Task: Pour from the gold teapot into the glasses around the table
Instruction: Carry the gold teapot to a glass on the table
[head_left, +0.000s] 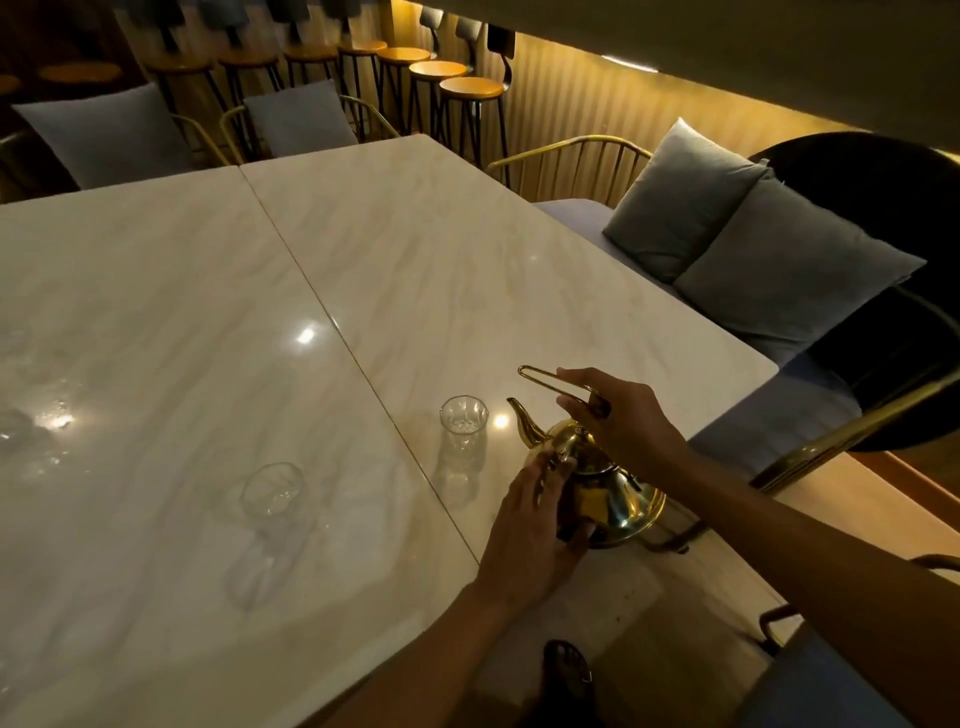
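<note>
1. Standing near the right edge of the white marble-patterned table (363, 249), toward its near corner, was the shiny gold metal teapot (613, 499) with a curved spout and a thin wire loop handle; its spout pointed left toward the nearer glass.
2. The right hand (618, 421) was closed around the wire handle above the pot, thumb and fingers pinching the loop from both sides.
3. The left hand (535, 525) lay against the left flank of the teapot, fingers loosely curved, fingertips up by the lid and thumb low on the pot's body; whether it gripped or merely steadied the pot could not be told.
4. A clear faceted drinking glass (463, 422) stood upright just left of the spout, apart from it, close to the seam that split the tabletop into two slabs.
5. A second clear glass (274, 491) stood further left, across the seam, nearer the table's front edge; it was blurred, and its contents could not be read.
6. Grey square cushions (727, 239) rested on a bench beyond the right edge.
7. A row of round wooden bar stools on black legs (441, 88) stood behind the far edge.
8. Both bare forearms reached in from the lower right.
</note>
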